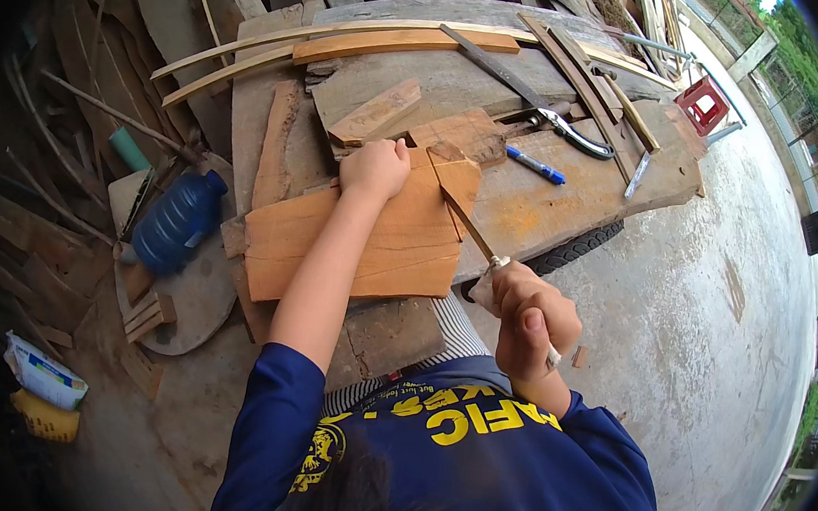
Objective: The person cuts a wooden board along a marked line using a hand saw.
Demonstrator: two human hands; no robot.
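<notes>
An orange-brown wooden board (380, 248) lies across the near side of the workbench, with a dark line running across its right part. My left hand (376, 168) is closed at the board's far edge, its fingers mostly hidden. My right hand (530, 320) is wrapped around the whitish handle of a narrow saw (471, 228). The saw's blade slants away to the left, its far end over the board's right part beside the line. A blue marker (535, 165) lies right of the board, near a hand saw with a black-and-silver handle (578, 134).
Wood blocks (376, 112) and long strips (398, 42) lie on the worn workbench (539, 218). A metal ruler (637, 175) rests at its right. A blue water jug (178, 221) and scrap planks stand at left. A red crate (702, 106) is beyond the bench; concrete floor extends right.
</notes>
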